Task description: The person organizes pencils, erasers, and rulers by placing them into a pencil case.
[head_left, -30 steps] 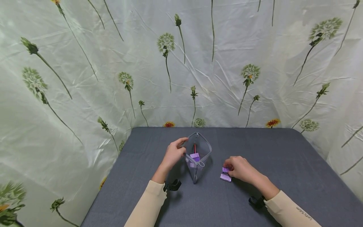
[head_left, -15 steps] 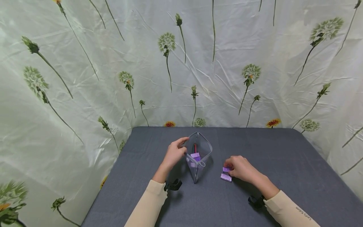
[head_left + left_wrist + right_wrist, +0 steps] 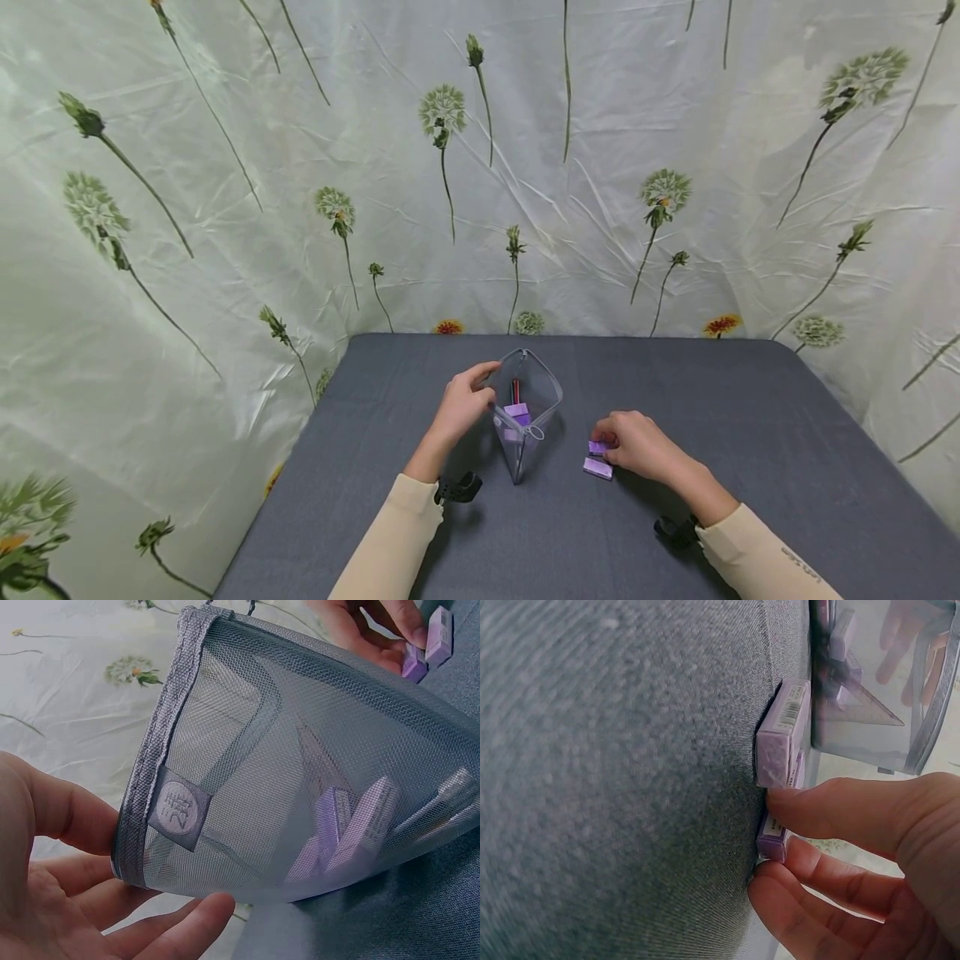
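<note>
A grey mesh zip pouch (image 3: 516,458) stands with its mouth open on the table. My left hand (image 3: 459,408) holds its rim; in the left wrist view the fingers curl at the pouch's edge (image 3: 146,787) beside a sewn label (image 3: 180,808). Inside lie small purple boxes (image 3: 367,817), a clear triangular ruler (image 3: 870,712) and red-and-black sticks (image 3: 515,392). To the right, my right hand (image 3: 637,446) pinches a small dark purple box (image 3: 772,840) on the table between thumb and fingers. A paler purple box (image 3: 781,742) lies right beside it, nearer my body.
The table (image 3: 547,542) has a dark grey cloth cover. Behind it hangs a pale curtain (image 3: 480,192) printed with dandelions. A ring-shaped zip pull (image 3: 535,433) hangs at the pouch's near corner. Black straps (image 3: 457,489) sit at both wrists.
</note>
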